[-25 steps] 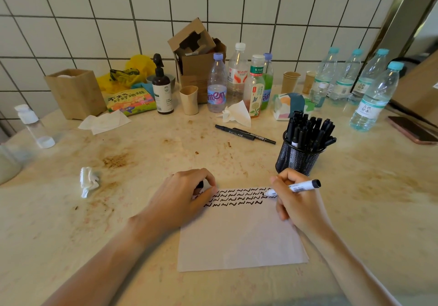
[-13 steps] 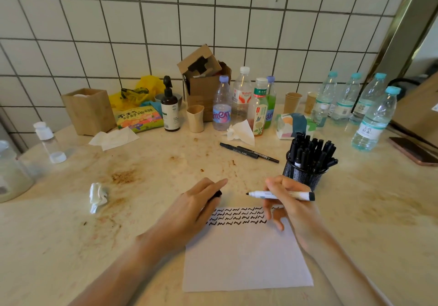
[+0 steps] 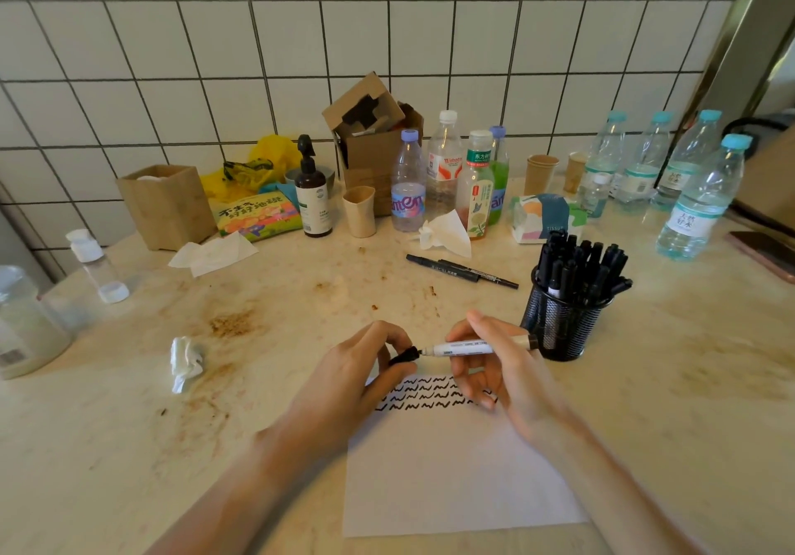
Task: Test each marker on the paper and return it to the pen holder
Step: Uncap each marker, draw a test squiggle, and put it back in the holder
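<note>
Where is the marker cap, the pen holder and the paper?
marker cap (image 3: 404, 356), head view, on its black side by the left fingers.
pen holder (image 3: 559, 330), head view, on its mesh wall.
paper (image 3: 451, 481), head view, on its blank lower part.

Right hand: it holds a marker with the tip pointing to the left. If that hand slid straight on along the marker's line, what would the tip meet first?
The black cap pinched in the left hand. The marker in the right hand points its tip straight at the cap's open end, almost touching, though depth is hard to judge.
</note>
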